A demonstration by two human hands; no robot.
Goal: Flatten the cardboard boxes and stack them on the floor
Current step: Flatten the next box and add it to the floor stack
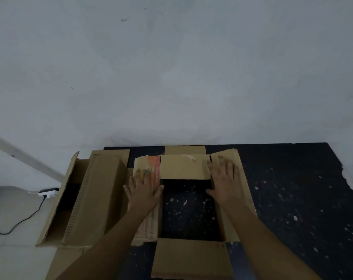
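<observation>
Open-topped cardboard box point(184, 166) sits at 6 o'clock on the dark speckled mat point(293, 188), flaps splayed out; mat is visible through its middle. Left hand point(144, 188) lies flat, fingers straight, pressing the printed 9 o'clock flap point(149, 199); right hand point(224, 178) likewise flat on the 3 o'clock flap point(234, 164), neither grasping anything. Second box point(86, 199) lies open on its side at 8 o'clock, just beside the first, with a power strip point(48, 192) and cable point(24, 219) on the floor further toward 9.

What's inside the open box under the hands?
Inside the open box only the dark speckled mat shows; nothing else. The left hand and right hand cover parts of its side flaps.
</observation>
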